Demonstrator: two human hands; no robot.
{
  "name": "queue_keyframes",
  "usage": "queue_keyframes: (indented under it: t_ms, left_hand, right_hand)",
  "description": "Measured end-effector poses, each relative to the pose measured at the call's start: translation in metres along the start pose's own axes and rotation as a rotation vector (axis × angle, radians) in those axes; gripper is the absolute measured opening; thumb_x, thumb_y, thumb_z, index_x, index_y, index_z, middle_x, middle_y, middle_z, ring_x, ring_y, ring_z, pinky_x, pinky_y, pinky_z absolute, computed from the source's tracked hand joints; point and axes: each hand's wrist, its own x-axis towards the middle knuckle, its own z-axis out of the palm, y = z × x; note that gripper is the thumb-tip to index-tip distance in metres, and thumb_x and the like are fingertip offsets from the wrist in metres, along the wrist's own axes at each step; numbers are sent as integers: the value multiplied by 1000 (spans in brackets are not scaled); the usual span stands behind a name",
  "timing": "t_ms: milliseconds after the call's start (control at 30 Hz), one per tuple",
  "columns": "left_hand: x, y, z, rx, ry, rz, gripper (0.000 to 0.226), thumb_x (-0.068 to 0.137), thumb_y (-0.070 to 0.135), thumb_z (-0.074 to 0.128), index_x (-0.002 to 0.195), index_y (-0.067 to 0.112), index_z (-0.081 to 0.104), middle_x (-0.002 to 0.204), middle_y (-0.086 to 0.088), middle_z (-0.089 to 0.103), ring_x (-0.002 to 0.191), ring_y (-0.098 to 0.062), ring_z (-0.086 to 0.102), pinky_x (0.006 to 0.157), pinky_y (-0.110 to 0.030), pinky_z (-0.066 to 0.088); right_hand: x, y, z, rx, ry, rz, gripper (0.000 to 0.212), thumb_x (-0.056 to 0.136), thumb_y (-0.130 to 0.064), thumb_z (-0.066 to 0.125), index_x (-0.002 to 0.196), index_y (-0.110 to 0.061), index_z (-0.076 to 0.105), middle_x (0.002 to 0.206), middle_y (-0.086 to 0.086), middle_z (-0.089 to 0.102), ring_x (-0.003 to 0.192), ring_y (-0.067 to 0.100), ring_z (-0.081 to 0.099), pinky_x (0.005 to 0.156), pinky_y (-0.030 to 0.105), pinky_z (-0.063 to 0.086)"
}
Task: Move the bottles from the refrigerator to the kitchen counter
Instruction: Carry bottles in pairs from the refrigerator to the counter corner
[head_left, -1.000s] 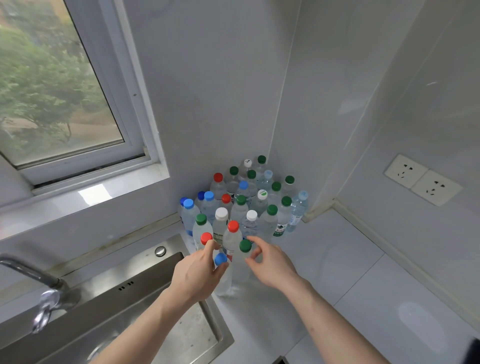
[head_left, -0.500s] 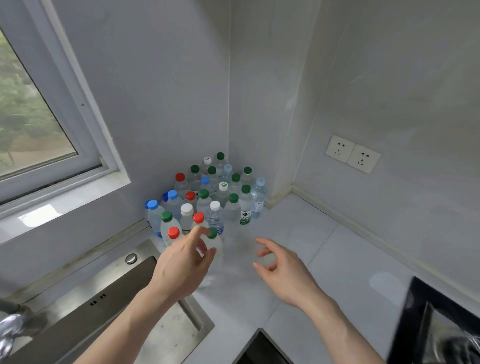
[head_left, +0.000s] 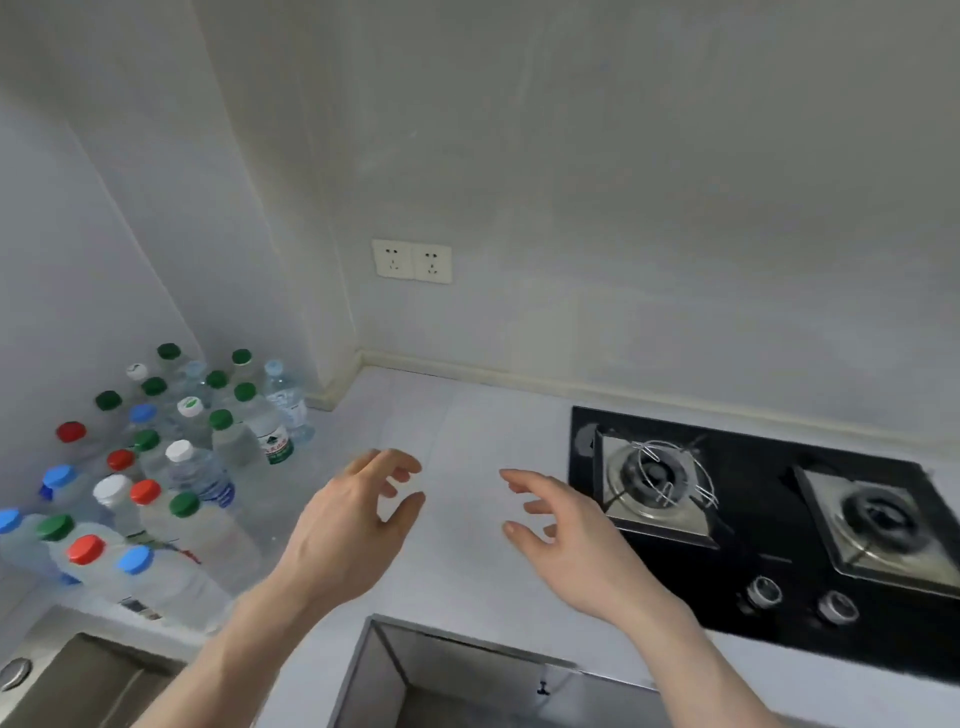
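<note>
Head view looks down on both hands held out above the pale table (head_left: 467, 561), palms turned toward each other with a gap of bare surface between them. The left hand (head_left: 353, 525) has its fingers loosely curled and spread, holding nothing; the right hand (head_left: 566, 535) is likewise relaxed and empty, its fingertips pointing left. Both forearms reach up from the bottom edge of the picture. The bottles (head_left: 171, 467) stand upright in a tight cluster in the left corner where two walls meet, with caps of green, red, blue and white; the nearest ones are just left of the left wrist, and motion blur makes their labels hard to read. Between the cluster and the black gas hob (head_left: 769, 587) lies a stretch of open table running back to the wall. The hob sits close to the right hand, with two burners and two knobs. A double wall socket (head_left: 411, 261) is mounted above the open stretch. A steel sink (head_left: 67, 680) shows at the lower left corner, below the bottles.
</note>
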Motion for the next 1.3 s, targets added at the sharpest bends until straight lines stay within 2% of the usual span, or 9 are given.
queue_keyframes:
  t_ms: [133,300,367,467,600,833,967,1100,1300]
  left_hand:
    - [-10,72,46,-70,-91,104,22,96,40,63,117,42,57,118,28,53,102,4,58,85,-33,55]
    - [-43,164,105,-115,-229,279,25,96,36,65,120,41,59,124,30,48,111,2,52,84,-9,37]
    - [-59,206,129,-158,-283,360,26,94,34,68,119,39,61,124,30,48,112,2,52,87,-3,34]
    - [-78,259,159,-190,-353,485,28,93,37,68,120,41,60,125,31,48,114,4,52,90,-12,40]
    - [-101,346,199,-204,-465,679,29,95,41,65,124,44,57,127,34,44,114,8,48,90,-5,34]
    - [-144,495,271,-259,-681,1035,28,95,44,62,123,44,57,129,36,43,121,17,40,99,-12,34]
    - [-163,559,308,-307,-775,1158,27,93,43,65,119,45,57,127,33,45,122,10,45,101,-19,38]
    - [-174,619,346,-340,-859,1263,26,94,43,64,119,44,57,128,31,45,122,11,45,98,-6,30]
    - [-160,697,391,-381,-918,1370,26,94,43,64,119,45,57,128,33,44,120,11,46,97,-18,41]
  right_hand:
    - [-74,44,-54,-32,115,70,53,99,-39,64,148,-50,44,142,-34,48,130,-9,47,112,24,42]
    - [-182,90,-116,-34,286,193,52,98,-39,65,146,-49,47,142,-37,46,129,-16,43,103,7,37]
    - [-231,112,-139,-46,349,250,51,99,-40,65,145,-51,47,138,-41,43,123,-23,40,104,9,35]
    - [-293,134,-166,-47,439,325,51,98,-38,65,145,-50,48,138,-40,45,120,-28,37,104,5,32]
    - [-384,159,-200,-53,640,431,50,97,-38,67,143,-48,51,142,-33,49,129,-16,43,112,14,35]
    - [-526,182,-228,-87,975,715,48,99,-44,63,145,-46,48,143,-30,48,123,-13,41,108,17,34]
    - [-574,194,-239,-80,1087,841,48,99,-45,63,144,-48,48,143,-32,47,128,-12,41,110,18,35]
    - [-606,213,-262,-81,1203,942,48,98,-44,63,143,-49,48,143,-34,45,127,-15,39,113,20,36]
    - [-622,244,-306,-71,1327,1013,48,97,-41,66,141,-51,50,143,-35,46,132,-13,40,116,24,36]
